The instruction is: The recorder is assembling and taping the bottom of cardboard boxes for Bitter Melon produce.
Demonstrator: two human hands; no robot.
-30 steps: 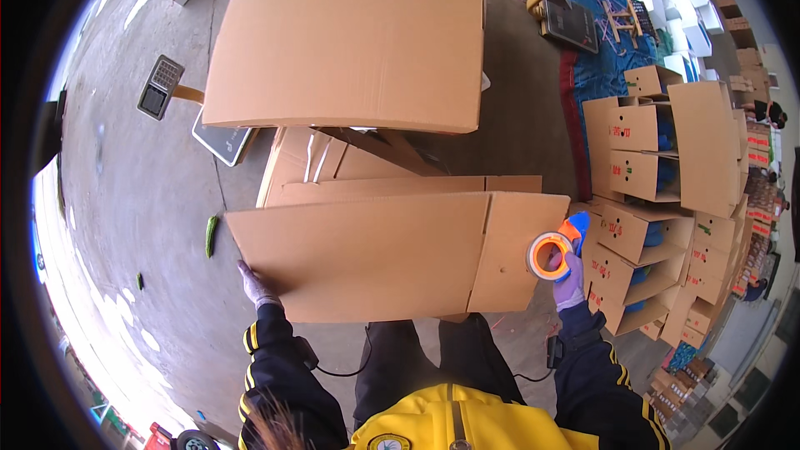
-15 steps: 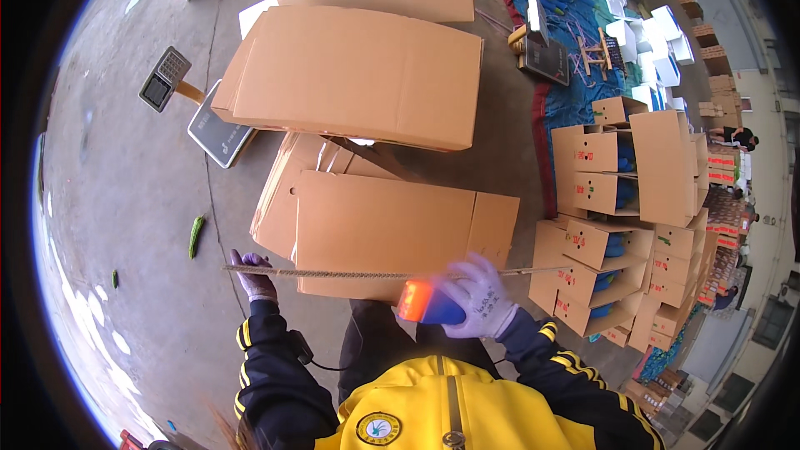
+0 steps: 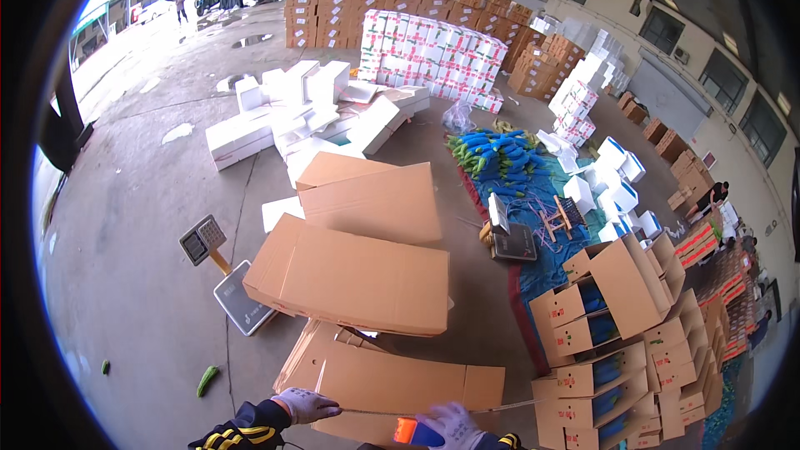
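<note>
My left hand (image 3: pixel 307 406), in a pale glove, is closed at the left end of a cardboard sheet (image 3: pixel 500 407). The sheet is turned edge-on, so only its thin corrugated rim shows. At the lower middle my right hand (image 3: pixel 454 423), also gloved and blurred by motion, holds an orange-and-blue hand tool (image 3: pixel 408 432) close to that rim; the tool's exact kind is unclear. Just beyond both hands lies a stack of flattened cardboard cartons (image 3: pixel 392 373). A larger carton stack (image 3: pixel 358 275) is farther ahead.
A platform scale (image 3: pixel 243 293) stands left of the stacks, another scale (image 3: pixel 512 242) to the right. Open cartons (image 3: pixel 575 342) with blue-wrapped contents crowd the right side. White foam boxes (image 3: pixel 242 137) lie farther off. A green vegetable (image 3: pixel 207 381) is on the floor.
The view has tilted up, showing more of the hall and putting both hands lower in the picture. My hands are closer together; the right still holds the tool.
</note>
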